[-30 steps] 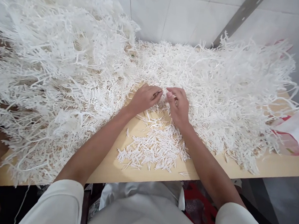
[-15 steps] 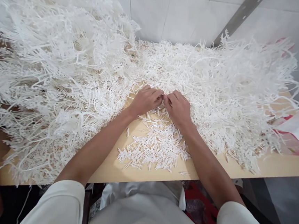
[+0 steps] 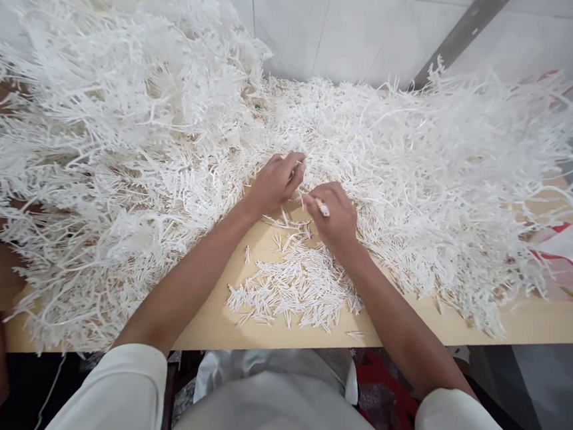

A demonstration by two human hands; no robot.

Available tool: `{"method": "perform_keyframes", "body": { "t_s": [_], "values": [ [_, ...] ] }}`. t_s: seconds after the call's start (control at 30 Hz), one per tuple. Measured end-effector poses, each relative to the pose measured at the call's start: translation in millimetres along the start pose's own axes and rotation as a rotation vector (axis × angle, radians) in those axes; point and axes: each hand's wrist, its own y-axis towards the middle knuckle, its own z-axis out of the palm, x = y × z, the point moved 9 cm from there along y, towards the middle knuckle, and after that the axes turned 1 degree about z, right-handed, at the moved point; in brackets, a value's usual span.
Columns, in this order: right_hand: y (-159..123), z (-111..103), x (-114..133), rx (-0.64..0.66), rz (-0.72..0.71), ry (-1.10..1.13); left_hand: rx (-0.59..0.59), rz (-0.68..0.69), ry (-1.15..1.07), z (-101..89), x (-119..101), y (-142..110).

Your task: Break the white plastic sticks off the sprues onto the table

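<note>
White bits (image 3: 293,279): one low pile on the table (image 3: 206,325), uncountable, long axes every way. Beyond, one right hand (image 3: 336,223) curled around one piece (image 3: 323,208), its end slanting rightward and nearward; one left hand (image 3: 275,186) curled, cannot tell whether grasping. Strands (image 3: 123,127) crowd left, right, behind; one bag (image 3: 571,260) far right.

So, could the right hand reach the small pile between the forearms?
Probably yes: the right hand is just beyond the small pile with nothing blocking, though it seems to grip a white piece.
</note>
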Motion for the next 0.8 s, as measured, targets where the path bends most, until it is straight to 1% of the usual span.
{"method": "perform_keyframes", "body": {
  "t_s": [0.07,0.1,0.13,0.17,0.23,0.33,0.5,0.57,0.7,0.8],
  "values": [
    [0,-8,-29,-0.068,0.231,0.012,0.093,0.075,0.036,6.9,-13,-2],
    [-1,-9,-41,-0.081,0.308,0.016,0.125,0.100,0.043,9.3,-17,-4],
    [-2,-9,-49,-0.074,0.349,0.021,0.151,0.125,0.044,11.3,-20,-5],
    [-2,-7,-54,-0.051,0.361,0.027,0.169,0.151,0.041,12.8,-23,-7],
    [-2,1,-57,0.025,0.339,0.042,0.191,0.199,0.028,14.9,-27,-9],
    [-3,12,-54,0.120,0.283,0.055,0.205,0.234,0.022,17.2,-28,-11],
    [-1,9,-50,0.104,0.208,-0.004,0.198,0.309,0.085,17.2,-34,-12],
    [0,10,-50,0.135,0.190,-0.007,0.195,0.335,0.101,17.1,-36,-12],
    [-2,20,-53,0.291,0.198,0.026,0.181,0.367,0.143,20.8,-37,-12],
    [-2,27,-55,0.386,0.200,0.075,0.118,0.411,0.214,23.5,-40,-14]
  ]
}}
